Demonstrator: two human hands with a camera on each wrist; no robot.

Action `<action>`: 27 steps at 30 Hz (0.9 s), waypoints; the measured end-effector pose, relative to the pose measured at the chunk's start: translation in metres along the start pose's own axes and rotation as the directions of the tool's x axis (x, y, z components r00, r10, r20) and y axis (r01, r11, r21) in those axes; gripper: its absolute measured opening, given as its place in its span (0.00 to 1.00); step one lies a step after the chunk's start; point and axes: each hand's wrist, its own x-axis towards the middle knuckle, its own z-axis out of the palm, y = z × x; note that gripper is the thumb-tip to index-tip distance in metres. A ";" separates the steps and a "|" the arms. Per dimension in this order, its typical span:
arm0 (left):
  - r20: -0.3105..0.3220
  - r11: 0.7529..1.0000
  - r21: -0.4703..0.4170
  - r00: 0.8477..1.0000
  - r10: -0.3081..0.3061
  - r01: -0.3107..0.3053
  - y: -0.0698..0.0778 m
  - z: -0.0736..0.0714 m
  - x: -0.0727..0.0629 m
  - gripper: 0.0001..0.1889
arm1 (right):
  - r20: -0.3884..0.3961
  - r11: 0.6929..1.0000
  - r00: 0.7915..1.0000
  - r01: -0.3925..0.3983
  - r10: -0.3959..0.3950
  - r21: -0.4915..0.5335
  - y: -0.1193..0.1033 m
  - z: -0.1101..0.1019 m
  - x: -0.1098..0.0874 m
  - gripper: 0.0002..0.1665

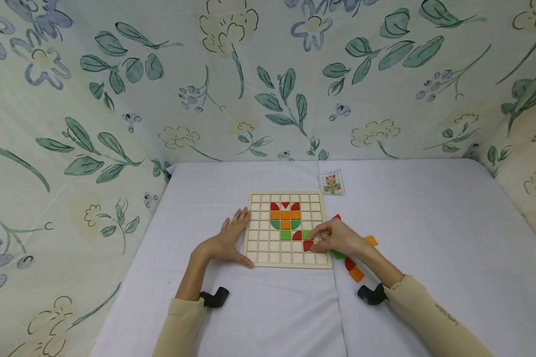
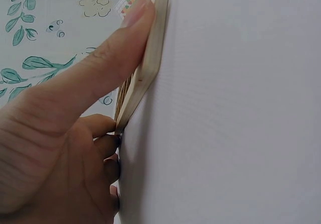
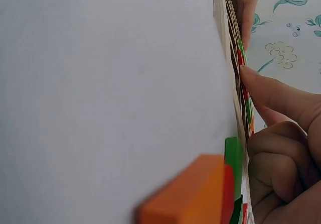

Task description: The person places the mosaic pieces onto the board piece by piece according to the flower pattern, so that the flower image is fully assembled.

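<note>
1. The wooden grid board [image 1: 274, 246] lies flat on the white-covered worktop [image 1: 420, 213], near the middle of the head view.
2. The left hand [image 1: 228, 243] is wide: its fingers are spread at the board's left edge, and its thumb touches the rim near the lower left corner.
3. The right hand [image 1: 337, 238] is narrow, thumb and index finger pinching a red piece [image 1: 308, 246] at a cell in the lower right part of the board; its other fingers are curled.
4. Above that piece, a row holds a light green square [image 1: 285, 235], a red quarter-round [image 1: 297, 235] and a second light green square, partly hidden by the index finger.
5. Higher up, a tulip shape is laid out: two red quarter-rounds flank a small red triangle [image 1: 285, 205], with orange squares [image 1: 285, 214] beneath and dark green quarter-rounds [image 1: 275, 224] at the lower sides.
6. Loose red, green and orange pieces [image 1: 356, 274] lie just right of the board, some partly covered by the right hand and forearm.
7. A pattern card [image 1: 332, 182] lies beyond the board's upper right corner.
8. Floral fabric [image 1: 232, 119] hangs behind.
</note>
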 end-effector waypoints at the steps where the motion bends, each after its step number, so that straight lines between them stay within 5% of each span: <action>1: -0.002 1.000 -0.001 1.000 0.003 -0.003 0.000 0.000 0.000 0.77 | 0.000 1.000 1.000 -0.001 0.001 0.004 0.000 0.000 0.000 0.11; 15: -0.008 1.000 -0.005 1.000 0.007 -0.007 -0.003 0.001 0.002 0.77 | -0.036 1.000 0.999 -0.015 0.016 0.012 -0.001 -0.002 -0.006 0.13; 27: -0.010 1.000 -0.016 1.000 0.017 -0.017 -0.002 0.001 0.000 0.77 | -0.144 0.992 0.985 -0.102 0.090 -0.076 0.007 -0.041 -0.035 0.15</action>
